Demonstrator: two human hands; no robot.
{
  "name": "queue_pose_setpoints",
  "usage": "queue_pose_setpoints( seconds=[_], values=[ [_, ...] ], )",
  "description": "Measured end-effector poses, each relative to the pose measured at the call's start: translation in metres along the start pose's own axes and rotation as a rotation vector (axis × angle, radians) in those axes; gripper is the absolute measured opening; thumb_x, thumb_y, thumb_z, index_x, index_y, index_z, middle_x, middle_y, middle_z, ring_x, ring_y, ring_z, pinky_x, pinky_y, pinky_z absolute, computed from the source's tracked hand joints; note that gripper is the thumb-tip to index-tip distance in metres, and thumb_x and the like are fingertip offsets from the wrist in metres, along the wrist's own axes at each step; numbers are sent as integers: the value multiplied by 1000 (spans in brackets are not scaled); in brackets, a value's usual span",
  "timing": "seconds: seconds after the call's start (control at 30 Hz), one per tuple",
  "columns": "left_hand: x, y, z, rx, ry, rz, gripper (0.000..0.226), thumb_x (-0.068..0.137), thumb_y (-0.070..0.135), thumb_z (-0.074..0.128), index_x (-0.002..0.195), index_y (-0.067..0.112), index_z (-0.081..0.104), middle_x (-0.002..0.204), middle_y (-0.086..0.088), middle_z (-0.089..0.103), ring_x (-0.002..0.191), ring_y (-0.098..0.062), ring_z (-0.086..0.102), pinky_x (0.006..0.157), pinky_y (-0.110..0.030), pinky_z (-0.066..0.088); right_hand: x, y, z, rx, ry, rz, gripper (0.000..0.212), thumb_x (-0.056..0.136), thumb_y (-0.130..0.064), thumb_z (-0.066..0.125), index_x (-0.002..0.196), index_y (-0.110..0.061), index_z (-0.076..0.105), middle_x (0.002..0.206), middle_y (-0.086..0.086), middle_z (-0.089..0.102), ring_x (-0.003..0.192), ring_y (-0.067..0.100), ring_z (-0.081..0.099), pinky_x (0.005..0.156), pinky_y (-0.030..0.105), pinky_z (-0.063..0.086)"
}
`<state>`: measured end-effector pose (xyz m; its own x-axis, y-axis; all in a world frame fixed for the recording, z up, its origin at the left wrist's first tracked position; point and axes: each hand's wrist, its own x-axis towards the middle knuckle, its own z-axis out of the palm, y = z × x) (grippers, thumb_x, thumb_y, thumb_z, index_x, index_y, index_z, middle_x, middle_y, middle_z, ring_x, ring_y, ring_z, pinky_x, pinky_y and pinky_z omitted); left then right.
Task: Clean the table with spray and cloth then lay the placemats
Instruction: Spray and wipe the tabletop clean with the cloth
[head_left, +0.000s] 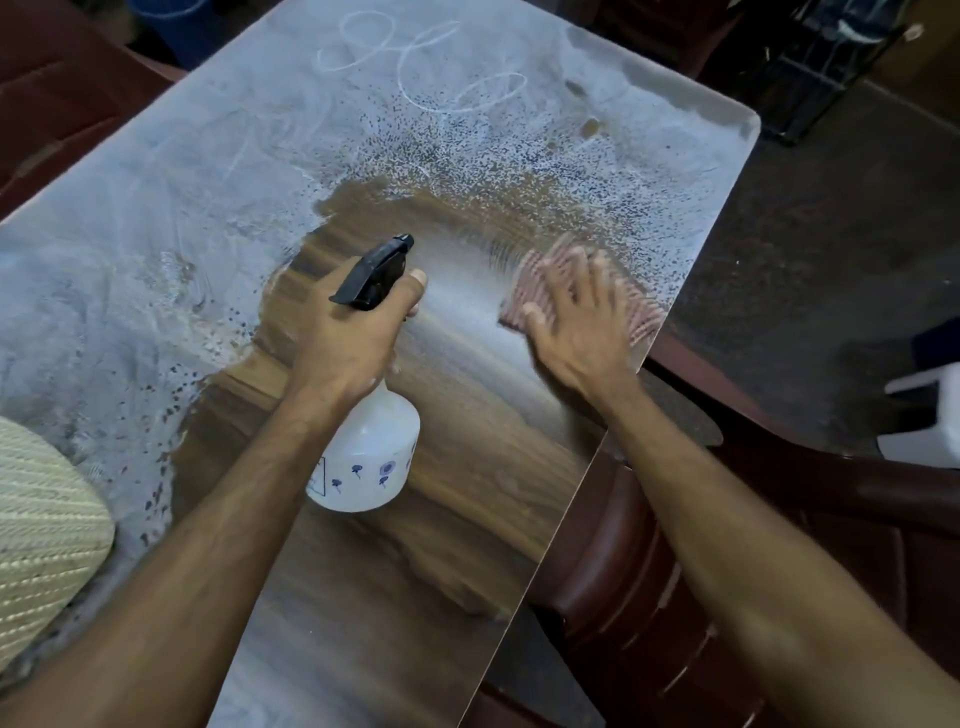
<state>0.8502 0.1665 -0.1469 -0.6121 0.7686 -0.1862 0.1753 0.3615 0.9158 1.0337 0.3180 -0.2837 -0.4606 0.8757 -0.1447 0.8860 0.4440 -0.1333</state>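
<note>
- A pink cloth (582, 291) lies flat near the right edge of the tabletop (197, 171), pressed under the right hand (576, 322), whose fingers are spread straight across it; the blur there suggests a wiping stroke in progress.
- The cloth looks soft and limp, likely to bunch if pinched, so a flat palm over its middle seems the surest hold.
- Left of the cloth, the left hand (353, 332) is curled round the neck of a white spray bottle (369, 457), thumb beside the black trigger head (376, 273); the bottle looks like light plastic, and possibly slick if wet.
- Beyond the cloth, the tabletop carries a grey film, spray droplets and chalk-like loops (415, 57); nearer the person, brown wood shows through.
- Far left of the cloth, a woven placemat (41, 530) waits at the near edge.
- Right of the cloth, a dark red chair (675, 545) stands against the tabletop.
</note>
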Motion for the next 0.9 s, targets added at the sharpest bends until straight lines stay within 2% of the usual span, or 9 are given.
queue_pose_setpoints(
  seconds=[0.1, 0.17, 0.3, 0.37, 0.47, 0.6, 0.77, 0.83, 0.9],
  values=[
    [0, 5, 8, 11, -5, 3, 29, 94, 35, 65, 102, 7, 68, 87, -8, 73, 34, -7, 50, 43, -19, 44, -55, -18, 10, 5, -30, -186, 67, 99, -64, 17, 158, -34, 8, 166, 6, -1, 153, 25, -3, 123, 52, 0],
    [3, 7, 12, -1, -18, -4, 29, 93, 37, 65, 103, 9, 68, 91, -9, 74, 36, -9, 50, 44, -20, 44, -80, -10, 12, 14, -59, -224, 67, 98, -65, 17, 158, -35, 10, 167, 2, 0, 153, 22, -3, 124, 49, 1],
    [9, 9, 17, -12, -23, -3, 24, 94, 33, 64, 103, 11, 68, 95, -12, 73, 38, -3, 50, 41, -16, 41, -44, 27, 3, -16, -17, -15, 69, 97, -65, 13, 158, -33, 9, 166, 5, -1, 153, 24, -3, 119, 49, -9],
    [12, 10, 19, 0, -26, 5, 22, 94, 33, 64, 103, 12, 68, 95, -11, 73, 38, -2, 50, 40, -15, 41, -4, 45, -6, -8, 25, 106, 72, 97, -65, 12, 158, -28, 12, 166, 9, 0, 153, 27, -2, 120, 50, -7],
    [16, 11, 23, 20, -18, 2, 25, 94, 33, 65, 103, 10, 68, 95, -11, 73, 36, -3, 48, 39, -16, 40, 46, 53, -14, 10, 33, 180, 73, 98, -64, 16, 159, -25, 13, 166, 13, 2, 153, 32, -1, 122, 52, -2],
    [23, 13, 26, 27, -20, 2, 27, 94, 34, 64, 104, 9, 67, 96, -9, 73, 34, -3, 47, 38, -16, 39, 61, 19, -10, 21, 33, 121, 71, 99, -63, 16, 159, -24, 11, 165, 15, 1, 152, 34, -1, 122, 54, -2],
    [37, 18, 26, 10, -32, 13, 24, 95, 33, 64, 105, 12, 66, 96, -11, 73, 34, -4, 47, 39, -16, 40, -5, -9, 2, 23, 8, -118, 69, 98, -63, 16, 158, -30, 15, 166, 7, 6, 153, 26, 3, 123, 50, 1],
    [44, 17, 23, 3, -31, 2, 24, 94, 34, 63, 107, 13, 66, 95, -10, 73, 35, -4, 48, 39, -16, 40, -5, 7, 1, -2, 8, -57, 71, 96, -66, 13, 158, -30, 15, 166, 6, 5, 153, 25, 4, 121, 49, -1],
    [50, 14, 19, -5, -28, 6, 25, 94, 35, 64, 106, 14, 67, 95, -9, 73, 35, -5, 48, 40, -18, 41, 22, 28, -4, -19, 38, 80, 73, 97, -67, 12, 158, -28, 13, 166, 9, 3, 153, 28, 2, 122, 53, -1]
  ],
)
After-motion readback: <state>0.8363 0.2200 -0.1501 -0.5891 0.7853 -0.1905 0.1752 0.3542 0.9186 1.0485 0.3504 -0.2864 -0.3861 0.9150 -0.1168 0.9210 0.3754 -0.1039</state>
